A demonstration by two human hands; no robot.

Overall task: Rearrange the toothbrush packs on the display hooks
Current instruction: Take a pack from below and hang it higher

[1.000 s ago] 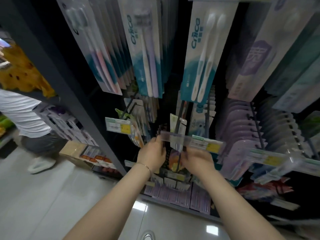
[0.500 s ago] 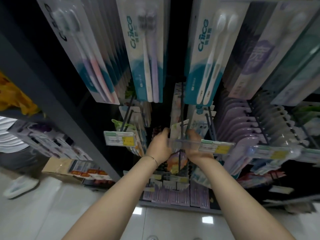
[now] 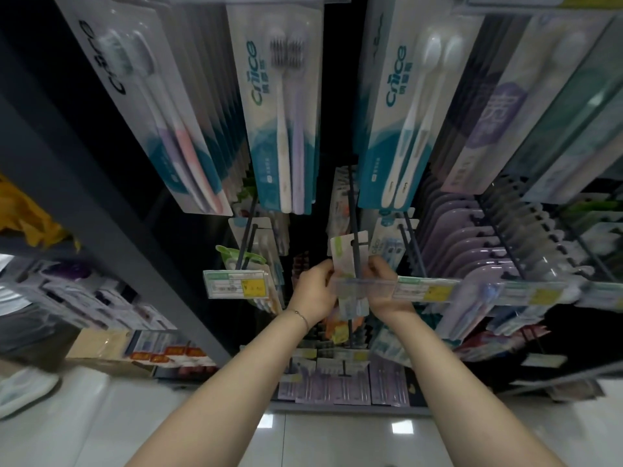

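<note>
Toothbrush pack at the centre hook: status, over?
Left hand and right hand both pinching the toothbrush pack. Hang hole on the dark hook, near its tip. Price-label rail crosses in front of hands.
</note>
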